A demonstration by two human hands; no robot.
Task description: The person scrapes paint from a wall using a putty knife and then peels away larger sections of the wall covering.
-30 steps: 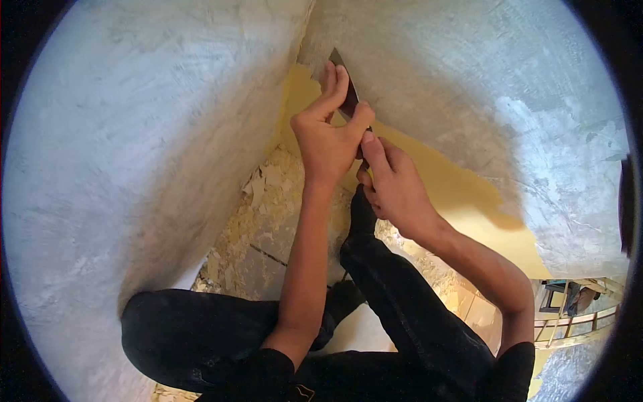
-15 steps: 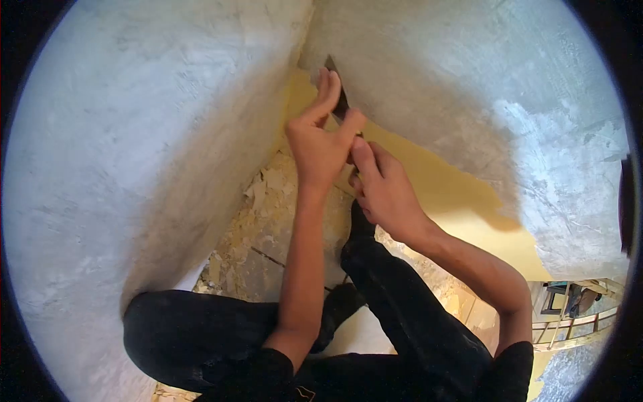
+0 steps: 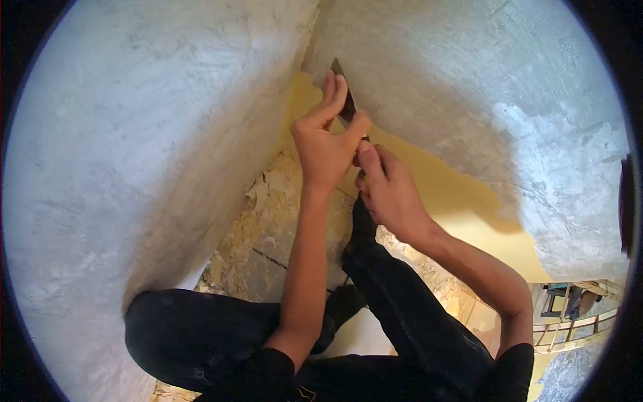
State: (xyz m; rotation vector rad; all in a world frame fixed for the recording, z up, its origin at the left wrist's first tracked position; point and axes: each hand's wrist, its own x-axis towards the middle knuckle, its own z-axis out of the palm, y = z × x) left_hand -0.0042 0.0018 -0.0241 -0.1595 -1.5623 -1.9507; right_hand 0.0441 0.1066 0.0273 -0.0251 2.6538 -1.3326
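Note:
A dark, flat-bladed scraper (image 3: 349, 107) lies against the grey wall on the right, close to the corner, its pointed end upward. My right hand (image 3: 393, 194) is closed round its handle, which is mostly hidden by the fingers. My left hand (image 3: 327, 144) presses on the blade with its fingertips, and its thumb lies near the handle. Below the grey coating, a yellow area (image 3: 449, 187) of the right wall shows, with a ragged edge beside the blade.
A second grey wall (image 3: 134, 134) rises on the left. Flakes and scraps (image 3: 268, 194) litter the floor between the walls. My bent legs (image 3: 415, 301) are below my hands. At the lower right stands a wooden frame (image 3: 576, 331) with dark items near it.
Both hands and the scraper have shifted slightly right and a little down along the right wall. The grip looks the same.

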